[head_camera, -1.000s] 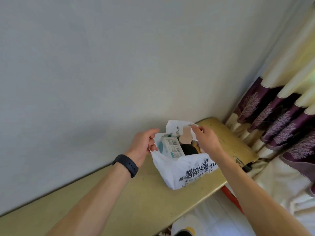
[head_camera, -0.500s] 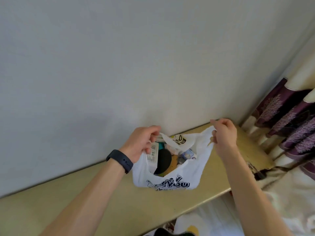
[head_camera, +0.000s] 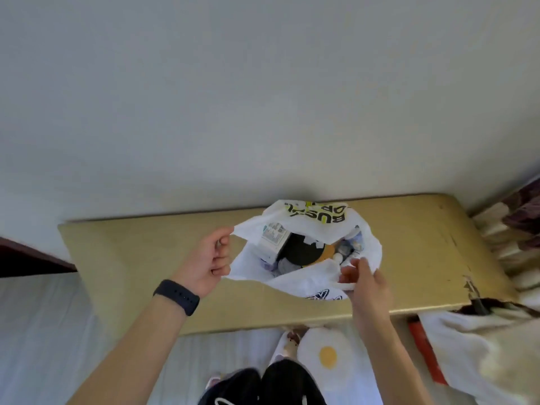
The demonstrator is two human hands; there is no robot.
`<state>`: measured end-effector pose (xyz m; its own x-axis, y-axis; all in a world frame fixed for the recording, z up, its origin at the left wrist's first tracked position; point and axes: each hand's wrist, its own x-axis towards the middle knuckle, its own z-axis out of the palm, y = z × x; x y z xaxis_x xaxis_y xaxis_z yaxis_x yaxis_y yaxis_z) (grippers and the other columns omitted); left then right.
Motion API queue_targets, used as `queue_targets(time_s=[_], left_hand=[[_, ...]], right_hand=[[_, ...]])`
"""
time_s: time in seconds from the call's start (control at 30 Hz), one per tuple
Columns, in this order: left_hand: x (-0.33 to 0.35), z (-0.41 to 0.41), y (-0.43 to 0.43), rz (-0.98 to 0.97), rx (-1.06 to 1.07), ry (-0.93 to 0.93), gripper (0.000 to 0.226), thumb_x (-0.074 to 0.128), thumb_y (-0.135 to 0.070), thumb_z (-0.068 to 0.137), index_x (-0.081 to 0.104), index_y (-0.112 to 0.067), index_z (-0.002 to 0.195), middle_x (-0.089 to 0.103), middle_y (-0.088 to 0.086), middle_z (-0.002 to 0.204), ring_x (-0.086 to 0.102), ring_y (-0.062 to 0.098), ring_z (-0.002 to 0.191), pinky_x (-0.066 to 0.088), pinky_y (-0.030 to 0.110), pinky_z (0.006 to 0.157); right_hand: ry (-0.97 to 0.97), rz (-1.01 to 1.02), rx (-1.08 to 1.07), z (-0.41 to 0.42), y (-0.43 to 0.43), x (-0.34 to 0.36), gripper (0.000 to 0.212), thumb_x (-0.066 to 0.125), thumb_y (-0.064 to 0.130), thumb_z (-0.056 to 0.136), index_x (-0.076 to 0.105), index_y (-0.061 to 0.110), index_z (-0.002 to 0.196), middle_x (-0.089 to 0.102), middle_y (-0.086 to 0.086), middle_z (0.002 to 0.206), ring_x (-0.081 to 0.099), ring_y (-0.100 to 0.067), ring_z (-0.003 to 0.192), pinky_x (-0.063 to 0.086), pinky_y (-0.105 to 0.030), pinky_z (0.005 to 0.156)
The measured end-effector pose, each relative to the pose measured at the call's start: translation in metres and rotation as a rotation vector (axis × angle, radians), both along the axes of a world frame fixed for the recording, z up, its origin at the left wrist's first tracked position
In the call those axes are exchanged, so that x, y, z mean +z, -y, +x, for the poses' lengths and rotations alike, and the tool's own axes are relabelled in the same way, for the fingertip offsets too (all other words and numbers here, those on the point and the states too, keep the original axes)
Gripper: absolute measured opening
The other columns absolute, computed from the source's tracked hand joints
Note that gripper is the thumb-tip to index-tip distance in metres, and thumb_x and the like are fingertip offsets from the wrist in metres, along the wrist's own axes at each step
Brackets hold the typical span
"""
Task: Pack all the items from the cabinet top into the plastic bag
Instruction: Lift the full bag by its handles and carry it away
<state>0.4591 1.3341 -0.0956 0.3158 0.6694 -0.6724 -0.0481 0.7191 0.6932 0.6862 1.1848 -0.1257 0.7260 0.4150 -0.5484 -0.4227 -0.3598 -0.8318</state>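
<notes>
A white plastic bag (head_camera: pixel 295 283) with black and yellow lettering stands open on the tan cabinet top (head_camera: pixel 415 244). Inside it I see a pale printed box (head_camera: pixel 271 239), a black and orange round item (head_camera: pixel 304 249) and small bluish things (head_camera: pixel 349 248). My left hand (head_camera: pixel 209 263), a dark band on its wrist, pinches the bag's left rim. My right hand (head_camera: pixel 362 280) grips the near right rim. Both hold the mouth spread wide.
A plain grey wall rises behind the cabinet top. Purple and cream curtains (head_camera: pixel 517 217) hang at the far right. Below the front edge lie a fried-egg cushion (head_camera: pixel 327 355), white bedding (head_camera: pixel 479 352) and a red strip (head_camera: pixel 423 346). The cabinet's right front corner (head_camera: pixel 470 287) is chipped.
The view has swung down and left, showing the whole cabinet top. My right hand has dropped from the far right rim to the near right rim; the bag's mouth now gapes wider.
</notes>
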Motion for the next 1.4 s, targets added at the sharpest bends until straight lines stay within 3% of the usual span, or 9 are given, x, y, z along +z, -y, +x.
queue_targets(time_s=[0.13,0.27,0.33,0.43,0.57,0.8,1.03,1.2,1.4], left_hand=[[0.015,-0.01,0.032,0.091,-0.049,-0.022,0.042,0.055,-0.028,0.095,0.031,-0.025,0.06,0.016,-0.009,0.047,0.01,0.009,0.037,0.012,0.022,0.037],[0.009,-0.055,0.084,0.032,0.041,0.026,0.042,0.055,-0.025,0.095,0.031,-0.025,0.06,0.016,-0.008,0.045,0.01,0.01,0.036,0.008,0.024,0.042],[0.01,-0.082,0.11,0.029,0.035,0.042,0.035,0.055,-0.026,0.095,0.039,-0.021,0.064,0.017,-0.008,0.044,0.01,0.01,0.036,0.008,0.025,0.043],[0.024,-0.115,0.136,0.082,0.025,0.026,0.023,0.057,-0.03,0.094,0.052,-0.015,0.077,0.017,-0.007,0.046,0.011,0.011,0.039,0.009,0.026,0.045],[0.049,-0.149,0.162,0.164,0.049,-0.042,0.034,0.05,-0.031,0.097,0.039,-0.022,0.066,0.021,-0.009,0.046,0.013,0.01,0.038,0.01,0.024,0.042],[0.079,-0.247,0.21,0.183,0.27,-0.183,0.034,0.039,-0.025,0.099,0.035,-0.022,0.066,0.022,-0.008,0.046,0.012,0.008,0.035,0.01,0.017,0.035],[0.093,-0.352,0.298,0.114,0.521,-0.311,0.038,0.053,-0.036,0.097,0.034,-0.022,0.067,0.022,-0.007,0.046,0.013,0.008,0.033,0.012,0.016,0.032],[0.11,-0.447,0.375,0.068,0.738,-0.313,0.039,0.054,-0.033,0.098,0.033,-0.022,0.067,0.021,-0.007,0.046,0.013,0.008,0.032,0.013,0.015,0.033],[0.122,-0.563,0.445,0.061,0.923,-0.243,0.039,0.057,-0.033,0.094,0.034,-0.023,0.065,0.02,-0.008,0.044,0.014,0.009,0.03,0.012,0.016,0.036]], right_hand=[[0.209,0.17,0.128,-0.038,-0.013,0.033,0.033,0.044,0.031,0.1,0.062,0.004,0.089,0.043,-0.003,0.057,0.046,-0.015,0.052,0.054,-0.035,0.061],[0.285,0.114,0.179,-0.078,-0.001,0.051,0.031,0.049,0.049,0.087,0.052,0.02,0.076,0.045,0.004,0.065,0.042,-0.018,0.063,0.039,-0.04,0.066],[0.288,0.122,0.246,-0.102,0.02,0.053,0.032,0.047,0.054,0.085,0.054,0.025,0.072,0.046,0.006,0.066,0.041,-0.016,0.065,0.037,-0.035,0.063],[0.346,0.167,0.338,-0.137,0.052,0.064,0.033,0.045,0.04,0.096,0.055,0.019,0.072,0.041,0.005,0.056,0.038,-0.011,0.05,0.031,-0.028,0.052],[0.404,0.182,0.505,-0.171,0.074,0.093,0.031,0.046,0.026,0.098,0.053,0.011,0.072,0.041,-0.003,0.064,0.033,-0.012,0.05,0.027,-0.023,0.044],[0.295,0.196,0.786,-0.235,0.087,0.115,0.029,0.049,0.023,0.097,0.061,0.011,0.074,0.043,0.003,0.06,0.033,-0.013,0.051,0.026,-0.027,0.049],[0.158,0.185,1.146,-0.339,0.107,0.104,0.026,0.052,0.022,0.095,0.059,0.011,0.072,0.039,0.004,0.055,0.028,-0.012,0.045,0.022,-0.025,0.044],[0.119,0.226,1.344,-0.425,0.13,0.119,0.04,0.063,0.04,0.088,0.041,0.018,0.064,0.034,0.005,0.053,0.025,-0.012,0.042,0.023,-0.027,0.046],[0.117,0.336,1.49,-0.558,0.154,0.146,0.036,0.066,0.04,0.088,0.043,0.014,0.079,0.029,0.0,0.057,0.024,-0.014,0.047,0.023,-0.027,0.047]])
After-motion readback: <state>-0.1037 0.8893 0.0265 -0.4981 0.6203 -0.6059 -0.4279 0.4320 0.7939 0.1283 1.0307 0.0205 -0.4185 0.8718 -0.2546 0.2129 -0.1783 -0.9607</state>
